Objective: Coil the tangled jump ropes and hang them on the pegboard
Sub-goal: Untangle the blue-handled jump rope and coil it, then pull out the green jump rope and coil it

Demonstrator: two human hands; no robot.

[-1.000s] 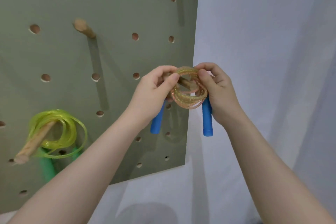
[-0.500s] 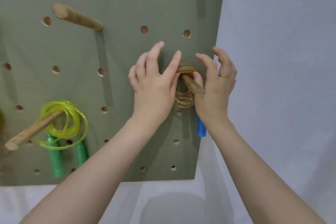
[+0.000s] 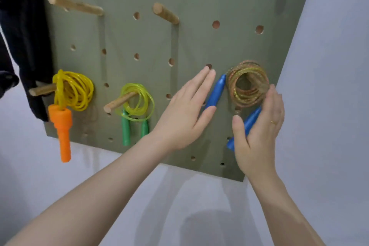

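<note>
Now both hands [image 3: 185, 114] [image 3: 259, 126] have released the hung glitter rope [image 3: 248, 84].

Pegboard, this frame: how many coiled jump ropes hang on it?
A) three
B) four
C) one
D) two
A: three coils hang on the pegboard: the yellow rope with orange handles, the green rope with green handles, and the glittery rope with blue handles between the two open hands.
</note>
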